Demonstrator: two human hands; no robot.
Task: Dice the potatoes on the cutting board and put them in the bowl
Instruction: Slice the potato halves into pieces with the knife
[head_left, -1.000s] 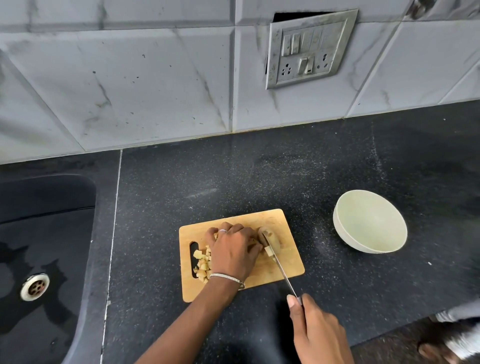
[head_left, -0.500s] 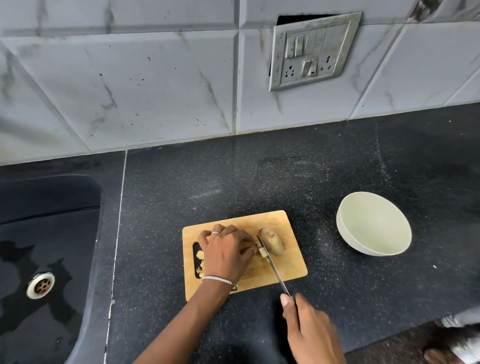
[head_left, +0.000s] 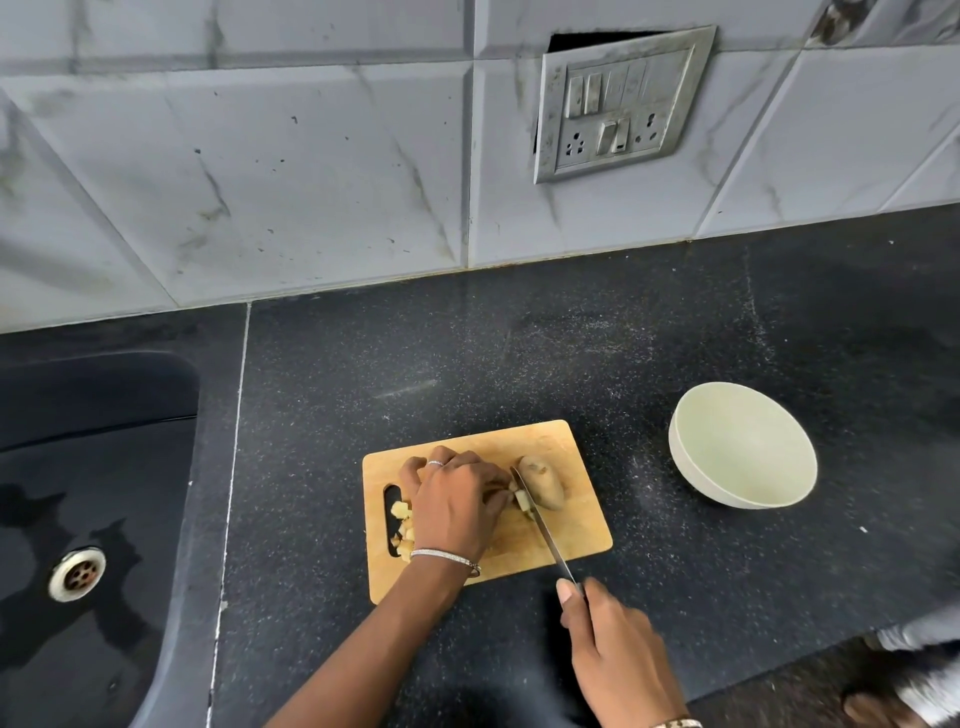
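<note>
A small wooden cutting board (head_left: 576, 530) lies on the black counter. On it, my left hand (head_left: 457, 501) curls over potato pieces and holds them down. Diced potato cubes (head_left: 402, 525) lie by the board's handle slot, left of that hand. A whole brown potato (head_left: 543, 480) rests just right of the knife blade. My right hand (head_left: 618, 654) grips the knife (head_left: 540, 525) by its handle, the blade down on the board between my left fingertips and the whole potato. A pale empty bowl (head_left: 743, 452) stands to the right of the board.
A dark sink (head_left: 88, 519) with a metal drain (head_left: 78, 574) sits at the left. A tiled wall with a switch panel (head_left: 621, 104) rises behind the counter (head_left: 571, 353). The counter's front edge runs at the lower right, with a foot (head_left: 878, 709) on the floor below.
My left hand shifted slightly left over the pieces, uncovering the whole potato. The knife blade moved left with it and cuts beside my fingertips. The camera view drifted a little.
</note>
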